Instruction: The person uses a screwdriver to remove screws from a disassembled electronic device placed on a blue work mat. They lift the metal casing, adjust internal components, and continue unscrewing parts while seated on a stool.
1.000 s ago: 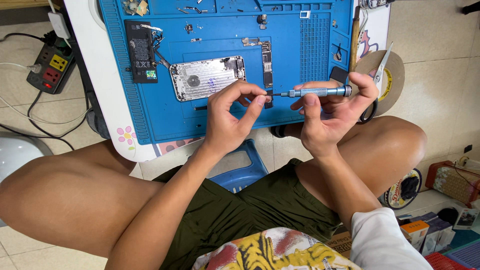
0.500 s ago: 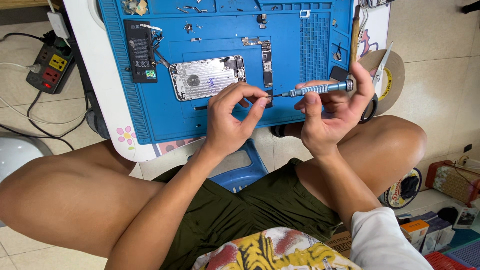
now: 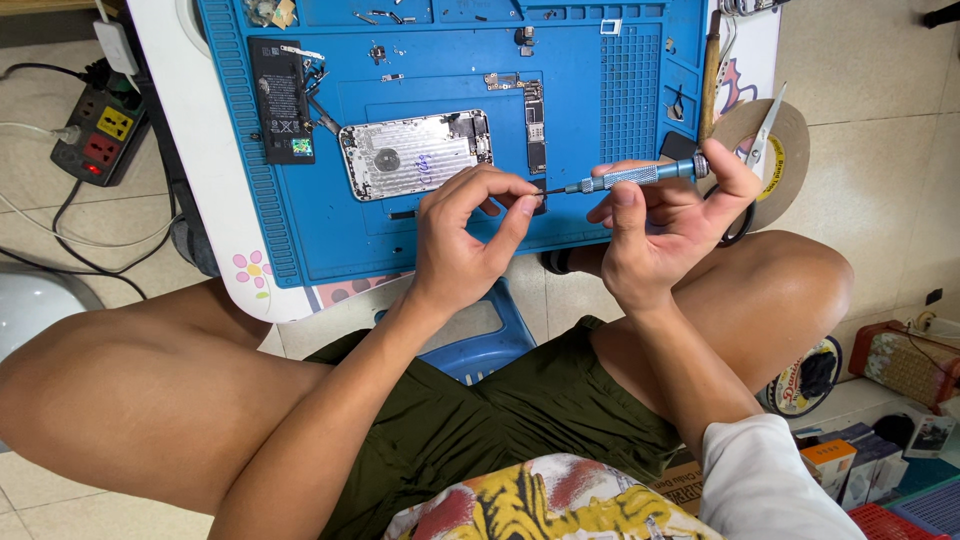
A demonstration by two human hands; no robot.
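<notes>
Fingertips of the left hand (image 3: 470, 235) pinch together just off the near edge of the blue silicone repair mat (image 3: 330, 225), closed on what looks like a very small dark part at the tip of the slim grey-blue metal precision screwdriver (image 3: 632, 177); the part is too small to make out clearly. The right hand (image 3: 665, 225) grips that screwdriver, thumb and forefinger closed around the knurled barrel and its rear cap, holding it level so the tip points toward the left fingertips. Both hands hover above the mat's near edge, between the person's bare knees.

By the look of it, the step in hand is seating a tiny screw or bit on the driver's tip. What follows likely calls for a steady carry, tip kept level so nothing drops.

Toward the mat's middle lies the opened silver metal phone housing (image 3: 415, 152), inner side up. A black rectangular battery (image 3: 279, 100) sits near the mat's far-left corner, and a narrow dark circuit board (image 3: 535, 125) lies just right of the housing. Beyond the mat's right edge rests a brown roll of tape (image 3: 790, 150); off its left edge, on the tiled floor, is a dark power strip (image 3: 98, 135).
</notes>
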